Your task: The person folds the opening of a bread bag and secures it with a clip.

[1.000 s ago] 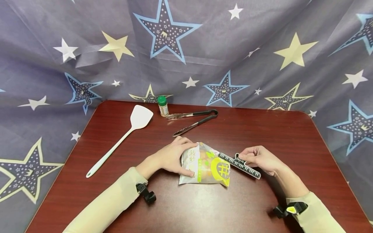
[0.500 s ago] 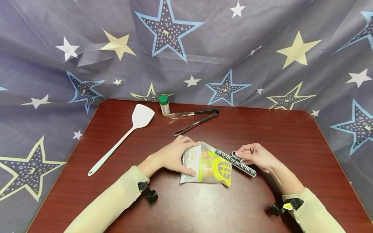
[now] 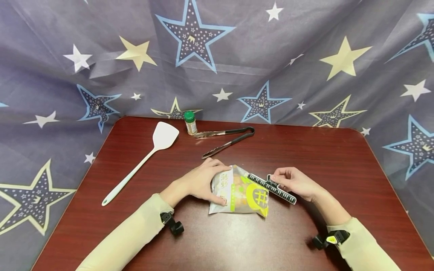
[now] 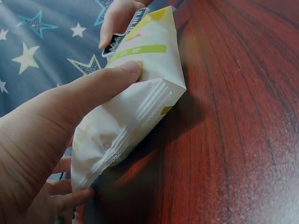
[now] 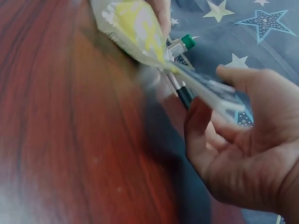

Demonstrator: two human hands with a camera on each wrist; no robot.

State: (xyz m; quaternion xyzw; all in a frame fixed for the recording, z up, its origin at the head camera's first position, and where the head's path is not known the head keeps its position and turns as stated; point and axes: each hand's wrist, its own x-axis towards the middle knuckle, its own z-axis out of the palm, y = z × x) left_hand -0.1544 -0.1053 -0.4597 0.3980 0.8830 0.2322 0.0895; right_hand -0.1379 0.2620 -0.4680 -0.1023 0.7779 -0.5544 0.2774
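Observation:
A white, yellow and partly clear food packet [image 3: 239, 194] lies on the table. My left hand [image 3: 205, 180] grips its left end, thumb on top and fingers along the far side, as the left wrist view [image 4: 70, 107] shows. Between thumb and curled fingers my right hand [image 3: 296, 183] pinches the handle of a long clip [image 3: 272, 188] with a piano-key pattern. The clip slants down to the right, its left end at the packet's upper right edge. Whether its jaws sit around that edge I cannot tell; the right wrist view is blurred there.
A white spatula [image 3: 164, 136] lies at the left of the table [image 3: 322, 150]. Behind the packet are spread metal tongs [image 3: 234, 142] with black handles and a green-capped seasoning bottle [image 3: 190, 123]. A star-patterned cloth [image 3: 230, 37] hangs behind the table.
My right hand and the clip have moved left, so the clip's left end now overlaps the packet's upper right edge. The left hand and packet have stayed in place.

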